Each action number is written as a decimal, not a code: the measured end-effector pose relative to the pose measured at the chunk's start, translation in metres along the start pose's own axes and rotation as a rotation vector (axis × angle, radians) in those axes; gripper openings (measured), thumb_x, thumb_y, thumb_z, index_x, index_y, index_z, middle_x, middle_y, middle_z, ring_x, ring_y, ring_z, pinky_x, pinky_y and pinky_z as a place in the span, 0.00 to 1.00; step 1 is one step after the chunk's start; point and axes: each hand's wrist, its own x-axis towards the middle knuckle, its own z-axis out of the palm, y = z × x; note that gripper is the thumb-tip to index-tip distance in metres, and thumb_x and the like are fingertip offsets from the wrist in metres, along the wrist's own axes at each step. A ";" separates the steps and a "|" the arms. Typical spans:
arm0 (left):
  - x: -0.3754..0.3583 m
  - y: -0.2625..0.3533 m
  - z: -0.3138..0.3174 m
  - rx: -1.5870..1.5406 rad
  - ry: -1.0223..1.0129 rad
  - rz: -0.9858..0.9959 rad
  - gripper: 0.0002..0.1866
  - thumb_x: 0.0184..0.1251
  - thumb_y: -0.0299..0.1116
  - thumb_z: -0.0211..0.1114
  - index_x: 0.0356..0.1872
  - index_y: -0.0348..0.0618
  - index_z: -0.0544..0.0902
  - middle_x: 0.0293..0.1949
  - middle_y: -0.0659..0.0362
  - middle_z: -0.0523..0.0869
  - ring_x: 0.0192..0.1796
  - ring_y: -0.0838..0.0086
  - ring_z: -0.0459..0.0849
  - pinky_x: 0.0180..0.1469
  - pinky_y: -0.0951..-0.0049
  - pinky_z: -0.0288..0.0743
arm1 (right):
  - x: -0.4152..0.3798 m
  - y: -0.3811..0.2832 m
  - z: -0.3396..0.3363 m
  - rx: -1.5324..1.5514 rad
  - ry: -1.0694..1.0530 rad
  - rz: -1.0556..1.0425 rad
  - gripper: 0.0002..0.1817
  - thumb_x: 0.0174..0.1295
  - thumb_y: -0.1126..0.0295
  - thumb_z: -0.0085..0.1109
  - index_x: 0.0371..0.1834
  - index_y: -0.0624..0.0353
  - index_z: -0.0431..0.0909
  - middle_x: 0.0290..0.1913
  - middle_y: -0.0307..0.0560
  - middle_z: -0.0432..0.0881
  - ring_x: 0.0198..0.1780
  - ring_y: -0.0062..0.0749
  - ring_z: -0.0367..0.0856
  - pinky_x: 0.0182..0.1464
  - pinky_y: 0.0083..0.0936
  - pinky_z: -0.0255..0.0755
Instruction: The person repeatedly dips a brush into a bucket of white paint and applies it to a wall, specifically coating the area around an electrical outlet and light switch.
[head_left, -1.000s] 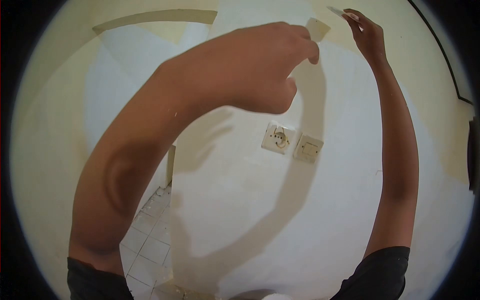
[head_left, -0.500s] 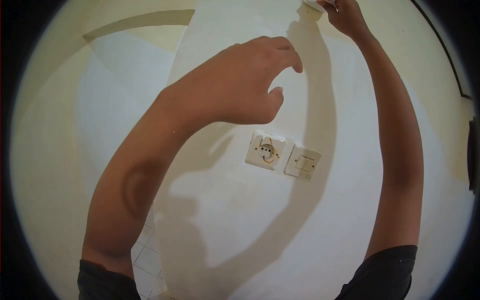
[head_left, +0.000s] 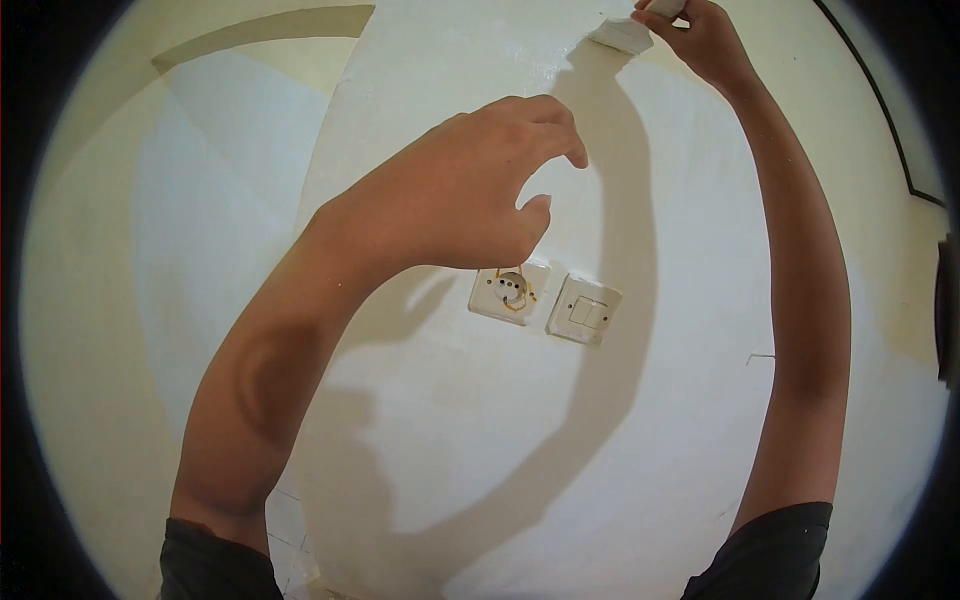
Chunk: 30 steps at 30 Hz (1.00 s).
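At the top right, my right hand is closed around the pale handle of a paintbrush, cut off in part by the frame's upper edge. The white, flat head of the paintbrush lies against the wall. My left hand is raised in the middle with its fingers curved and the thumb apart; nothing is in it. Just below it, the wall socket has yellowish marks around its holes. A light switch sits to the right of the socket.
A white wall fills most of the view, with shadows of my arms across it. An arched edge shows at the upper left. Floor tiles appear at the lower left. A dark object stands at the right edge.
The paintbrush has come lower into view, and more of its head shows. The socket and switch have shifted left in view. My left hand appears slightly lower and further left, still open.
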 end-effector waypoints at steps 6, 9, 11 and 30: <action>-0.001 0.011 -0.010 -0.018 -0.015 -0.018 0.19 0.68 0.26 0.65 0.60 0.43 0.82 0.72 0.51 0.77 0.76 0.53 0.73 0.77 0.56 0.70 | 0.008 -0.024 -0.011 0.063 0.040 0.019 0.08 0.67 0.80 0.70 0.47 0.64 0.85 0.41 0.48 0.88 0.44 0.33 0.88 0.50 0.31 0.86; -0.007 0.011 -0.014 0.018 0.033 0.005 0.19 0.67 0.26 0.65 0.59 0.43 0.83 0.72 0.51 0.78 0.75 0.53 0.74 0.77 0.56 0.70 | 0.020 -0.008 -0.009 0.293 0.031 0.238 0.08 0.66 0.80 0.70 0.46 0.67 0.84 0.40 0.50 0.87 0.43 0.35 0.89 0.50 0.34 0.89; -0.009 0.009 -0.017 0.054 0.071 0.018 0.18 0.67 0.26 0.65 0.58 0.42 0.83 0.71 0.52 0.78 0.75 0.53 0.74 0.76 0.56 0.70 | 0.023 0.001 -0.002 0.277 0.084 0.258 0.06 0.65 0.82 0.69 0.44 0.68 0.84 0.40 0.52 0.87 0.43 0.37 0.89 0.51 0.35 0.90; -0.036 -0.022 -0.030 0.060 0.275 0.121 0.17 0.58 0.24 0.63 0.49 0.34 0.87 0.62 0.46 0.84 0.63 0.52 0.83 0.63 0.53 0.77 | 0.080 0.006 0.022 -0.136 0.556 -0.064 0.03 0.65 0.76 0.72 0.37 0.62 0.86 0.36 0.44 0.89 0.39 0.28 0.85 0.46 0.29 0.80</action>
